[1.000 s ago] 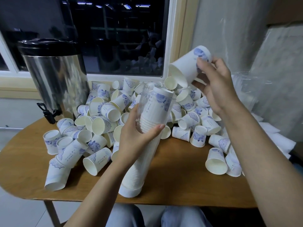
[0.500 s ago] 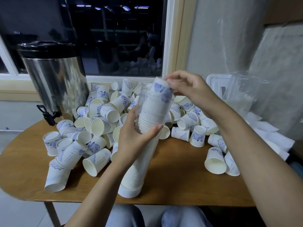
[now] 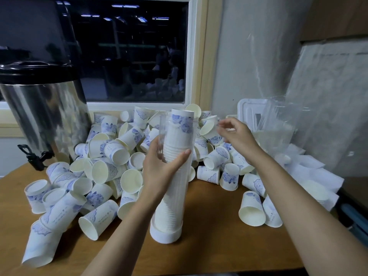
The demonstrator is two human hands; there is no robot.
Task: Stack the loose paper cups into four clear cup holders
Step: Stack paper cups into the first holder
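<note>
A tall clear cup holder (image 3: 172,206) stands tilted on its white base cap (image 3: 166,235) on the wooden table (image 3: 211,242). It is filled with nested paper cups, and the top cup (image 3: 183,122), white with a blue print, sticks out of its mouth. My left hand (image 3: 162,172) grips the holder around its upper part. My right hand (image 3: 238,134) hovers just right of the holder's top, over the pile, fingers loosely curled and holding nothing. Several loose paper cups (image 3: 111,154) lie heaped behind and on both sides of the holder.
A steel drinks urn (image 3: 43,116) with a black tap stands at the back left. Empty clear holders (image 3: 278,124) and a white lid (image 3: 250,112) lean at the back right, with white paper (image 3: 318,176) beside them. A window is behind the pile.
My right hand carried a cup to the holder, set it on top of the stack, then let go and drew back to the right. My left hand kept its grip.
</note>
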